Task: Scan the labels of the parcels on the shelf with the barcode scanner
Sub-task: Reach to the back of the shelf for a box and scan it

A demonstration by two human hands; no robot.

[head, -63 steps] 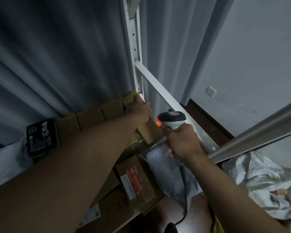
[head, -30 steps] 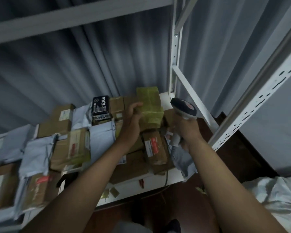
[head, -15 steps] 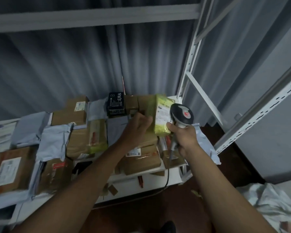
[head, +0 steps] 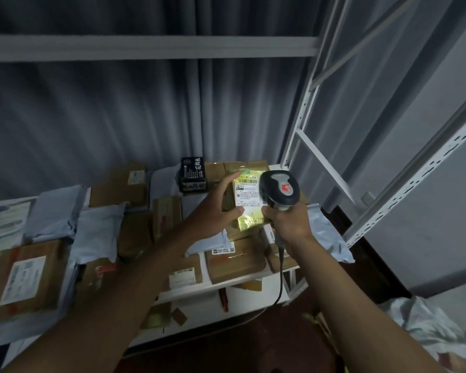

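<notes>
My left hand point(head: 218, 204) grips a yellow-green parcel point(head: 249, 219) by its left edge and holds it upright above the shelf, its white label point(head: 247, 194) facing me. My right hand point(head: 288, 223) grips the handle of the grey-and-black barcode scanner point(head: 280, 190), whose head sits right against the label's right edge. The scanner's cable point(head: 280, 275) hangs down from the handle. Light glares off the parcel's lower part.
The white shelf point(head: 226, 288) carries several cardboard boxes point(head: 236, 262), grey mailer bags point(head: 97, 232) and a black box point(head: 193, 174). White perforated uprights point(head: 414, 173) stand at the right, a crossbeam point(head: 145, 48) overhead, grey curtain behind. Crumpled white plastic point(head: 436, 329) lies on the floor at lower right.
My left hand lifted the yellow-green parcel off the back of the pile and turned its label toward me. The scanner came up beside the label. My view swung left and back.
</notes>
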